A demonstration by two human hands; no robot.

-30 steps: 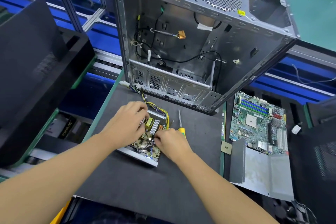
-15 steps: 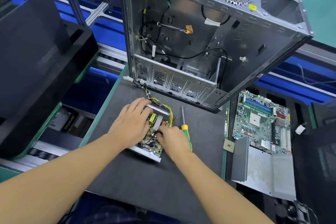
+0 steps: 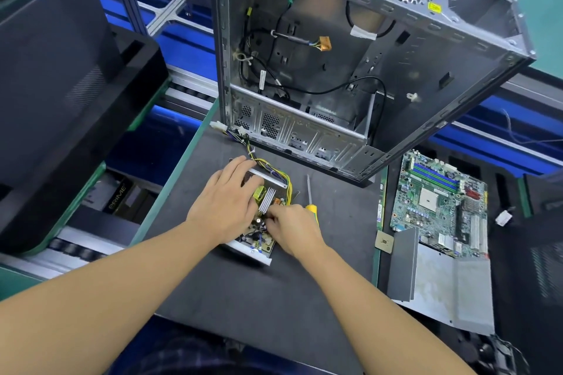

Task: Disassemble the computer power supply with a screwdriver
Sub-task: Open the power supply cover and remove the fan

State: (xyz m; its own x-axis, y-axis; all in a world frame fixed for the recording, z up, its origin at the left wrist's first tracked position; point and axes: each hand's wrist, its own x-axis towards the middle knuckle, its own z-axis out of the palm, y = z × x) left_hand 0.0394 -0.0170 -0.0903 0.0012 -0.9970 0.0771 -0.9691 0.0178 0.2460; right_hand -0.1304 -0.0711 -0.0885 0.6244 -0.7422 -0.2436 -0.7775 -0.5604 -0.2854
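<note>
The opened power supply (image 3: 259,245) lies on the dark mat, its circuit board with a yellow transformer and a finned heat sink exposed. A bundle of yellow and black wires (image 3: 275,166) runs from it toward the case. My left hand (image 3: 227,199) rests flat over the left part of the unit, fingers straight. My right hand (image 3: 291,230) has its fingertips curled down onto the board near the heat sink; what they pinch is hidden. The yellow-handled screwdriver (image 3: 310,195) lies on the mat just right of the unit, partly under my right hand.
An empty metal computer case (image 3: 350,70) stands open behind the unit. A motherboard (image 3: 438,204) lies at the right, with a grey metal cover (image 3: 441,289) and a small CPU chip (image 3: 384,242) below it. A black panel (image 3: 61,100) leans at the left.
The view has shifted slightly. My right hand has crept a little further onto the board toward the heat sink; my left hand stays on the unit.
</note>
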